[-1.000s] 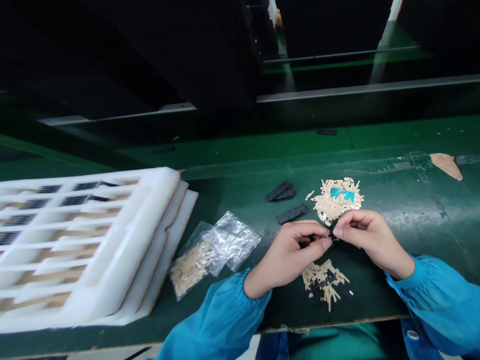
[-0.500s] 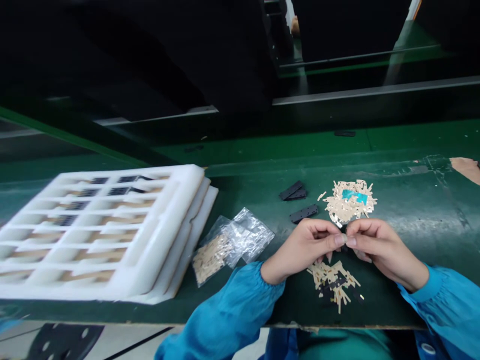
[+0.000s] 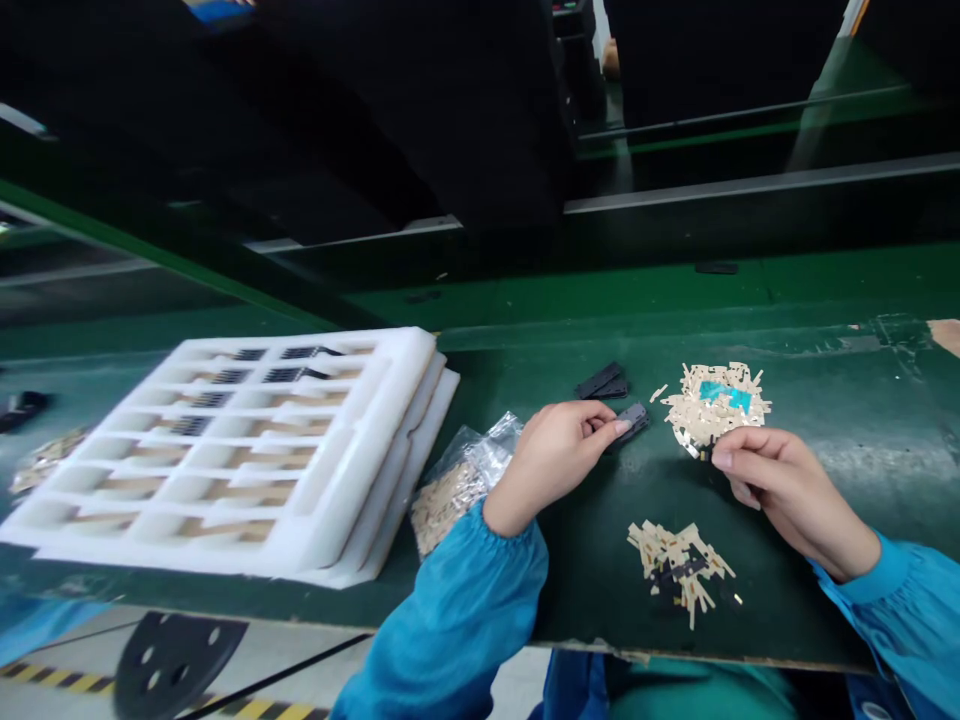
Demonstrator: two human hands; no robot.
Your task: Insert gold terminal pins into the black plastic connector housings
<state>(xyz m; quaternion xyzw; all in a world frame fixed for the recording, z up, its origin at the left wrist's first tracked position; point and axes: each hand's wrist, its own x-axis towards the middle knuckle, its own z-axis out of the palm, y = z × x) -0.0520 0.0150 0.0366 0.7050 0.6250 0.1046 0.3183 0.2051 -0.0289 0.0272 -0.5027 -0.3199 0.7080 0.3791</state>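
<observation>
Green bench [image 3: 825, 440], two beige piles [image 3: 712, 405], left fingers [image 3: 611, 428] pinch one strip [image 3: 634, 417] (right fingers [image 3: 724, 460] pinched)

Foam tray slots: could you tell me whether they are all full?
Partly full: the foam tray holds dark parts in far slots only.

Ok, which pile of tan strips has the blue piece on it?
The far pile, by the right hand; the near pile has only dark bits.

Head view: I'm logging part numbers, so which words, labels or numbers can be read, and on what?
None can be read. The white foam tray, the clear bags, the black part at the left hand and the teal scrap on the beige pile show no legible print.
</observation>
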